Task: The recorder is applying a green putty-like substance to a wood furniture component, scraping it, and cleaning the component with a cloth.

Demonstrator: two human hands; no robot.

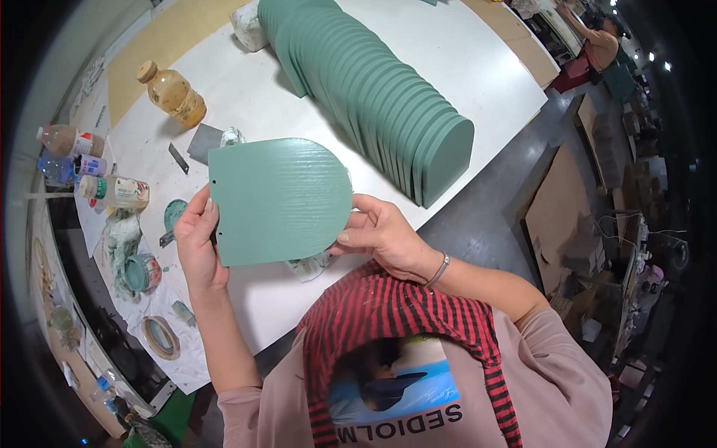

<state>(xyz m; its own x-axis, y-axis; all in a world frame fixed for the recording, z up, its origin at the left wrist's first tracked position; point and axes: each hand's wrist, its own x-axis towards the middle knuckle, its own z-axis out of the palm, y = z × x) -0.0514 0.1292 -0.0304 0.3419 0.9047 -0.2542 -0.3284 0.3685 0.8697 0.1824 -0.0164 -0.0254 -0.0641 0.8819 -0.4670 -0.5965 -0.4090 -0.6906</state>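
A flat green panel (282,201), straight on its left edge and rounded on its right, is held up between my two hands over the white worktable. My left hand (199,243) grips the straight edge, where small dark holes show near the corners. At the curved end, my right hand (381,235) pinches the rim between thumb and fingers; a bracelet circles that wrist. Beyond the panel, a long row of similar green panels (373,89) leans in an overlapping line across the table. A grey sanding pad (203,142) and a whitish cloth lie partly behind the held panel.
An amber bottle (175,95) stands at the back left. Further left are several bottles, a paint-stained rag (122,239), a green paint jar (142,272), a tape roll (160,337) and a dark blade (178,158). Another person (597,48) is at the far right, near brown boards (556,216).
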